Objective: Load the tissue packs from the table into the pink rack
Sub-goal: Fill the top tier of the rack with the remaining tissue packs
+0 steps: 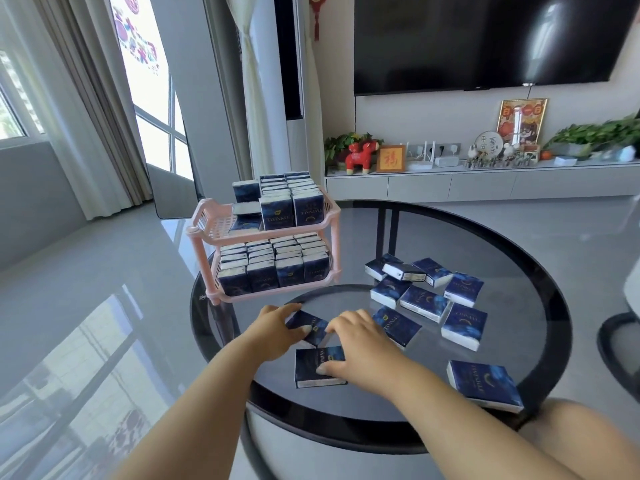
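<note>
A pink two-tier rack (207, 216) stands at the far left of the round glass table (519, 251). Both tiers hold several dark blue tissue packs standing in rows; the top tier's left part has a few packs lying loose. My left hand (273, 330) grips one dark blue tissue pack (310, 325) lying on the glass just in front of the rack. My right hand (360, 344) rests its fingers on that pack and its thumb on a second pack (317, 362) nearer to me. Several more packs (424, 303) lie scattered to the right.
One pack (485, 384) lies alone near the table's front right edge. A dark round stool or side table (616, 344) stands at the right. Behind are a TV cabinet (485, 185) with ornaments and a wall TV. My knee (588, 431) shows at bottom right.
</note>
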A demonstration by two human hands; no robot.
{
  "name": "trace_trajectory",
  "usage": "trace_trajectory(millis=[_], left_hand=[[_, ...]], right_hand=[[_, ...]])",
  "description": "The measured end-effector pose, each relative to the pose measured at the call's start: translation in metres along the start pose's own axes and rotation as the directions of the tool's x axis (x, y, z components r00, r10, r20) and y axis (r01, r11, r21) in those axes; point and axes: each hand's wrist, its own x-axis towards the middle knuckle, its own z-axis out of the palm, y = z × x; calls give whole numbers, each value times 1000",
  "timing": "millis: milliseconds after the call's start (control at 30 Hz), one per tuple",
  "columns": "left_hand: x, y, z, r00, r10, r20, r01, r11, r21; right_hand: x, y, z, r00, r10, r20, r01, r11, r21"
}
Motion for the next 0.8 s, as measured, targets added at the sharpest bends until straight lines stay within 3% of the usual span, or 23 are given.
trace_trajectory(millis=[100, 267, 433, 633, 700, 800], left_hand=[[3, -1, -4, 999, 8, 36, -9, 1000, 15], [-2, -3, -4, 1000, 9, -25, -11, 996, -85], [-8, -12, -7, 989, 57, -138, -81, 981, -176], [-28, -11, -11, 994, 88, 58, -62, 932, -357], [-30, -12, -10, 989, 130, 67, -103, 944, -315], [-32, -12, -6, 979, 202, -12, -203, 976, -76]], right_hand=[[0, 4, -1, 995, 67, 73, -65, 997, -36], [-4, 3, 0, 996, 70, 56, -69, 997, -22], [-10, 0, -6, 1000, 30, 7, -31, 987, 161], [3, 2, -2, 984, 35, -176, 18, 958, 287], [7, 2, 4, 979, 66, -193, -3, 950, 311], [10, 4, 13, 956, 164, -242, -48, 905, 423]])
